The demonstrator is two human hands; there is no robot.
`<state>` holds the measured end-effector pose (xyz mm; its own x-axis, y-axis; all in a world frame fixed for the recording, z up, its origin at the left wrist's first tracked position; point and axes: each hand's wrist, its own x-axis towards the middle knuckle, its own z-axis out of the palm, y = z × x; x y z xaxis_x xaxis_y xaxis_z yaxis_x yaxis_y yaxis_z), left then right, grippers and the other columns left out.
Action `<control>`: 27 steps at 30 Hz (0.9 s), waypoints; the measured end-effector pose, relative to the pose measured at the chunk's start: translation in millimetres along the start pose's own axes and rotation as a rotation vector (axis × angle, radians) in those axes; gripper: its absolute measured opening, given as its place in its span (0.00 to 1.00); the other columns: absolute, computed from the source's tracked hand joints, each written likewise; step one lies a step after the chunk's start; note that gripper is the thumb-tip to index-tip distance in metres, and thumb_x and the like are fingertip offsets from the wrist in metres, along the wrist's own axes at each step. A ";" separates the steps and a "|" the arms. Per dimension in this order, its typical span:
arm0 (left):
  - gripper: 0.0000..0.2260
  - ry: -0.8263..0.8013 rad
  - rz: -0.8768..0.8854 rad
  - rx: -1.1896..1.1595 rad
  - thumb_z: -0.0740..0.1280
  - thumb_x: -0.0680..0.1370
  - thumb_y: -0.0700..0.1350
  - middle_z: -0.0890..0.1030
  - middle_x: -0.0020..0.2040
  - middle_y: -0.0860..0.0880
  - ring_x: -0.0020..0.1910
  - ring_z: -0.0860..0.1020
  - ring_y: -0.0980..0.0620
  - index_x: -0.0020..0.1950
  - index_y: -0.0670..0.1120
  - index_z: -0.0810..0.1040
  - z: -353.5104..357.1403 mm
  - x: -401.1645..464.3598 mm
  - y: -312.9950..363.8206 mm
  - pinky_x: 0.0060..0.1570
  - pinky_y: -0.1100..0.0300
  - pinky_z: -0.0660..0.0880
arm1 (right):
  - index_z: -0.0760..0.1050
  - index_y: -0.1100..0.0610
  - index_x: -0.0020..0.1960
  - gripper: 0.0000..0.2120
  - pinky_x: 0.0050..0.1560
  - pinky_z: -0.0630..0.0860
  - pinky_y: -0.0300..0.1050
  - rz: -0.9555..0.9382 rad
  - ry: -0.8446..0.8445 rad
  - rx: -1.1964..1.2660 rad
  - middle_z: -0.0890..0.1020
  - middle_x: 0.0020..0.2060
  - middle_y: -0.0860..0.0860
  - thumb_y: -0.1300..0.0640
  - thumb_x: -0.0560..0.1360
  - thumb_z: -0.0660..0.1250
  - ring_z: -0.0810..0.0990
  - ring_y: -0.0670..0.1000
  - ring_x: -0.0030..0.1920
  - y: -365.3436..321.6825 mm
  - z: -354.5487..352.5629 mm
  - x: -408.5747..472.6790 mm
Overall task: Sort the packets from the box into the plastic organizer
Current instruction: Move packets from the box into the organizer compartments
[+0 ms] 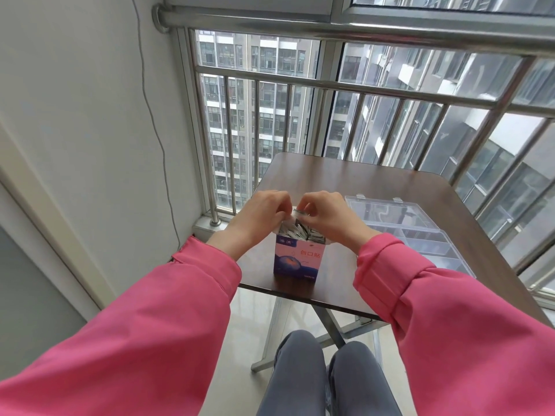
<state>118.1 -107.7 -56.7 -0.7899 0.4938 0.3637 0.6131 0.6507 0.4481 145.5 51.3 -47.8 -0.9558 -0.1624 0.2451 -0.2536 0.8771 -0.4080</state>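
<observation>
1. The right hand [326, 216] pinches a packet [300, 214] above the open box [297, 259].
2. The left hand [259, 217] has curled fingers at the box's top flap; what they hold is unclear.
3. The box stands on the table [345, 181], with the clear organizer [420, 232] to its right, apart.

Both arms wear loose bright pink sleeves [126, 334] with buttoned, stitched cuffs [387, 265] at the wrists; the legs wear grey trousers [327, 376].

Both hands [295, 216] pinch packets [300, 216] (box [297, 259] open).
</observation>
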 end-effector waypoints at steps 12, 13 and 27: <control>0.04 -0.003 0.011 0.024 0.67 0.76 0.37 0.78 0.48 0.46 0.42 0.76 0.53 0.46 0.41 0.81 -2.5 -7.2 -4.2 0.44 0.66 0.71 | 0.80 0.57 0.49 0.06 0.49 0.77 0.53 0.035 0.065 -0.064 0.83 0.48 0.54 0.57 0.75 0.66 0.80 0.54 0.49 -6.5 7.5 2.0; 0.04 -0.004 0.007 0.020 0.66 0.76 0.38 0.77 0.49 0.46 0.41 0.75 0.55 0.46 0.41 0.81 -2.7 -7.6 -4.3 0.43 0.67 0.69 | 0.80 0.57 0.50 0.06 0.49 0.77 0.53 0.037 0.062 -0.079 0.83 0.48 0.53 0.57 0.76 0.66 0.80 0.55 0.50 -7.5 7.6 2.4; 0.05 -0.015 -0.053 0.064 0.67 0.75 0.43 0.79 0.49 0.45 0.51 0.75 0.47 0.48 0.43 0.79 6.4 -2.4 -5.0 0.49 0.57 0.69 | 0.77 0.57 0.47 0.04 0.45 0.77 0.52 0.070 0.142 0.098 0.81 0.46 0.55 0.59 0.72 0.68 0.79 0.53 0.44 4.4 3.7 7.2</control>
<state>116.9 -108.5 -65.1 -0.8215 0.4659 0.3289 0.5688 0.7111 0.4133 136.9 52.3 -51.1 -0.9429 -0.0308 0.3316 -0.2068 0.8346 -0.5105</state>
